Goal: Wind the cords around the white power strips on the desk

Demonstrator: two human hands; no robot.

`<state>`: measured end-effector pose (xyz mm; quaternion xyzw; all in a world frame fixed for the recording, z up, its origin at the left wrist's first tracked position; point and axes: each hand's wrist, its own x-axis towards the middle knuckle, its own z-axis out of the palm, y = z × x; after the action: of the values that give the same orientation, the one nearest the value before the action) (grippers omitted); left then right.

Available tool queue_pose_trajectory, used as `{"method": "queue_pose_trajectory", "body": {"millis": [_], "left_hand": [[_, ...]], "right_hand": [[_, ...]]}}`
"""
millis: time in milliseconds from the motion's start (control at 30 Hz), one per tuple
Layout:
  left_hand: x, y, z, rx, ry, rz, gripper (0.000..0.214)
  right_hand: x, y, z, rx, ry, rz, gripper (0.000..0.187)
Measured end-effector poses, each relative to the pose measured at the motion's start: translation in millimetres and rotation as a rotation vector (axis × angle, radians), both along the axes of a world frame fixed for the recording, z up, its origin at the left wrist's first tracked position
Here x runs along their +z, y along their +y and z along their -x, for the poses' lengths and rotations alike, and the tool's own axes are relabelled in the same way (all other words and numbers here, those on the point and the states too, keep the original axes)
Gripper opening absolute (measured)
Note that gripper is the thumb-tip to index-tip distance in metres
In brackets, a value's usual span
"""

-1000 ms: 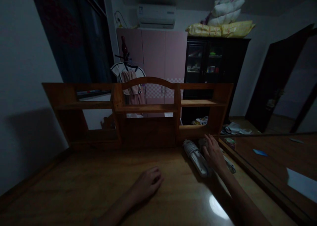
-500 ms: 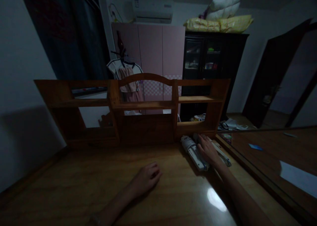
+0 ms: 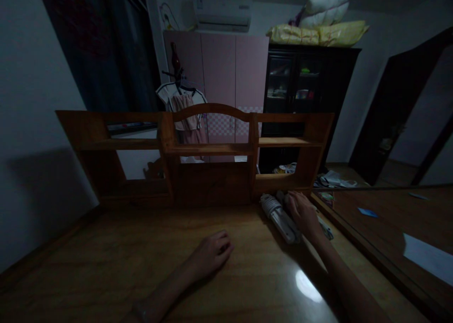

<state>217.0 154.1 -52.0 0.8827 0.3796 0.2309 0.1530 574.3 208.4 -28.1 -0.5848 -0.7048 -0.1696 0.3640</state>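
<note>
My left hand (image 3: 213, 254) rests on the wooden desk (image 3: 148, 261) near its middle, fingers curled in and nothing seen in them. At the right, my right hand (image 3: 303, 213) reaches down with bent fingers between two things; what its fingertips grip is hidden beneath them. Just left of it lies a white power strip (image 3: 283, 225) with its cord wound round the far end. A small greyish thing (image 3: 281, 196), too dim to name, shows by the fingertips. Partly covered by the hand, another pale, long thing (image 3: 326, 228) lies on its right side.
A wooden shelf unit (image 3: 208, 149) stands along the desk's back edge. A raised wooden edge (image 3: 357, 238) runs along the right, with a lower brown surface beyond holding a white sheet (image 3: 428, 257) and a blue card (image 3: 368, 212). A wall (image 3: 31, 181) bounds the left.
My right hand has shifted slightly right, away from the wound power strip. My left hand keeps its place on the desk. The whole view has swung a little.
</note>
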Motion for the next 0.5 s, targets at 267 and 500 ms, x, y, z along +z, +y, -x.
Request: {"method": "queue_pose_trajectory", "body": {"millis": [267, 500], "left_hand": [[3.0, -2, -2, -0.003, -0.022, -0.007, 0.027], [6.7, 0, 3, -0.011, -0.07, 0.055, 0.021]], "right_hand": [[8.9, -52, 94, 0.487, -0.051, 0.117, 0.036], [3.3, -88, 147, 0.81, -0.211, 0.328, 0.038]]}}
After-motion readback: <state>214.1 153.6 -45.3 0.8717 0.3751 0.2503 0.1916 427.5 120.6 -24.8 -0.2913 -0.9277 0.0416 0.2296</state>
